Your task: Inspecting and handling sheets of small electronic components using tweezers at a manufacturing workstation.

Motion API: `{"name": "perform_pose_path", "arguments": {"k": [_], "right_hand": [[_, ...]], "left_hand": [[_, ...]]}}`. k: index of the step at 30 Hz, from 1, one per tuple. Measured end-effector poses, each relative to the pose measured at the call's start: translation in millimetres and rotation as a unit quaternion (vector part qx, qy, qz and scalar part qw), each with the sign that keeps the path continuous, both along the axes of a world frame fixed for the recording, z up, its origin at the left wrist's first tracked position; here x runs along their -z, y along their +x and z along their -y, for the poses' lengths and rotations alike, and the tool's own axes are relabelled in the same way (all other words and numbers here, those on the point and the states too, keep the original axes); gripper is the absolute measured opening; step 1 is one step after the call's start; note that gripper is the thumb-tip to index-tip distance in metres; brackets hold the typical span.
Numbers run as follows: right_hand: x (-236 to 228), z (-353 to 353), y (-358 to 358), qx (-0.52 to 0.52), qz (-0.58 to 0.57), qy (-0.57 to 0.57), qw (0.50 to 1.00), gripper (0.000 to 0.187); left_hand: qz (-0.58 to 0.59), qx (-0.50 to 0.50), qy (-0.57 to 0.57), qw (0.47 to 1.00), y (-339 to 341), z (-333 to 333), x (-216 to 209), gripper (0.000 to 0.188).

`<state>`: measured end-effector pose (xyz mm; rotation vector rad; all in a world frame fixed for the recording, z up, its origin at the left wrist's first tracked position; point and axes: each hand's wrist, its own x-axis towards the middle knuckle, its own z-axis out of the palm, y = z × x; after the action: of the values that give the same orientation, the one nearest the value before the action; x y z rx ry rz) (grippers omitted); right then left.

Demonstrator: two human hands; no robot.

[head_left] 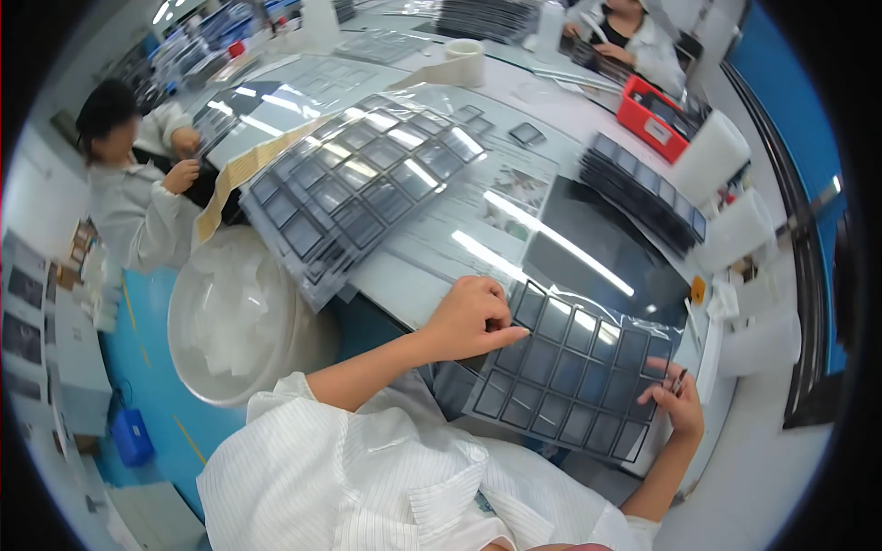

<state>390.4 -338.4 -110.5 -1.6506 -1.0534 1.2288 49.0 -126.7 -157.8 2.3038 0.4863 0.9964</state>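
A dark sheet (574, 372) of rectangular framed panes lies tilted in front of me, its near edge reaching past the table's edge. At its upper left corner is my left hand (473, 317), fingers curled and thumb stretched along the frame. Whatever may be between those fingertips is hidden. Over the sheet's right edge, my right hand (678, 402) has bent fingers. A small thin dark tool (679, 379) shows between them, too small to name. Clear glossy film (602, 321) shines along the sheet's far side.
To the left, a pile of similar pane sheets (367, 184) overhangs the table above a white bin (220, 317). A stack of dark frames (643, 188) and a red box (657, 119) stand at the right. Co-workers sit at the left (138, 184) and far side (634, 46).
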Motion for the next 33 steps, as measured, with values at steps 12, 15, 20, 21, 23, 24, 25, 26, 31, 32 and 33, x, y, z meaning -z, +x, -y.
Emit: {"name": "perform_pose_path", "arguments": {"k": [12, 15, 20, 21, 23, 24, 25, 26, 31, 32, 33], "right_hand": [[-1, -16, -26, 0.108, 0.086, -0.027, 0.990, 0.030], [4, -17, -29, 0.138, 0.090, -0.029, 0.986, 0.027], [16, -5, -28, 0.164, 0.087, 0.008, 0.983, 0.025], [17, -3, -28, 0.169, 0.089, 0.018, 0.981, 0.026], [20, 0, -29, 0.174, 0.085, 0.024, 0.981, 0.026], [21, 0, -29, 0.169, 0.095, 0.024, 0.981, 0.026], [22, 1, -29, 0.164, 0.104, 0.023, 0.981, 0.025], [23, 2, -29, 0.162, 0.099, 0.018, 0.982, 0.025], [22, 1, -30, 0.171, 0.118, 0.025, 0.978, 0.025], [22, 0, -30, 0.171, 0.115, 0.024, 0.978, 0.025], [23, -1, -30, 0.170, 0.112, 0.021, 0.979, 0.025]], "left_hand": [[-0.012, 0.029, -0.138, 0.990, -2, -6, -3, 0.024], [-0.046, 0.033, -0.175, 0.983, -3, -5, -9, 0.022], [-0.085, 0.004, -0.218, 0.972, -2, 2, -17, 0.019], [-0.092, 0.006, -0.221, 0.971, -2, 4, -19, 0.019], [-0.170, -0.066, -0.173, 0.968, -3, 6, -23, 0.019], [-0.176, -0.066, -0.174, 0.967, -3, 6, -23, 0.019], [-0.170, -0.107, -0.088, 0.976, -2, 6, -23, 0.022], [-0.163, -0.147, -0.001, 0.975, -2, 7, -22, 0.028], [-0.173, -0.098, 0.081, 0.977, -4, 7, -12, 0.045], [-0.189, -0.080, 0.101, 0.973, -4, 6, -9, 0.045], [-0.192, -0.079, 0.100, 0.973, -4, 5, -8, 0.045]]}}
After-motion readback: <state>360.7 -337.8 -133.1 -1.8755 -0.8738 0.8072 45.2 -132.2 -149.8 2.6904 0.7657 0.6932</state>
